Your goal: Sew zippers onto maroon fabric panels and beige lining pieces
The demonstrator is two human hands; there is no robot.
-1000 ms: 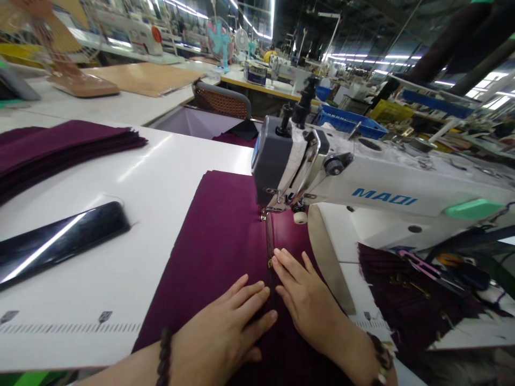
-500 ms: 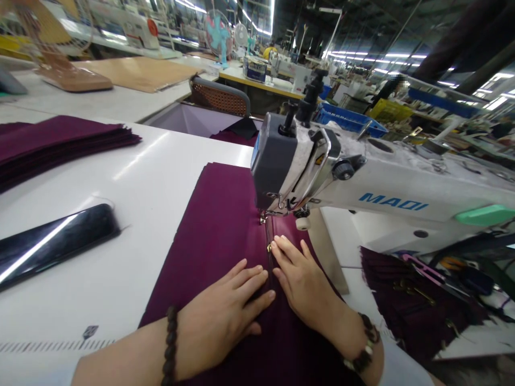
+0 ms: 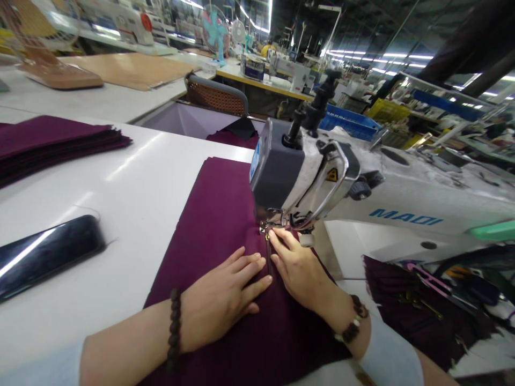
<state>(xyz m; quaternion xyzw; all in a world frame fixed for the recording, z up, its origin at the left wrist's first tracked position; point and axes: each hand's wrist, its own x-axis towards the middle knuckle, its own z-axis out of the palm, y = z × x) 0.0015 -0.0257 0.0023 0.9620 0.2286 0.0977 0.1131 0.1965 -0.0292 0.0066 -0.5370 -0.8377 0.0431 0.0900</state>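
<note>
Zip pull [image 3: 267,236]: now closer to machine foot [image 3: 262,228]. Cloth [image 3: 219,209]: probably light, soft, slippery; best pressed beside zip [image 3: 269,262]. Left hand [image 3: 223,297], right hand [image 3: 302,272]: resting on it, unclenched.

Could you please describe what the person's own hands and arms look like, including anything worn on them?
The left hand and right hand are ungloved. A bracelet of dark, rounded beads circles the left wrist; the right wrist's bracelet mixes dark beads with paler ones. Pale blue-grey sleeve cloth covers part of each forearm.
</note>
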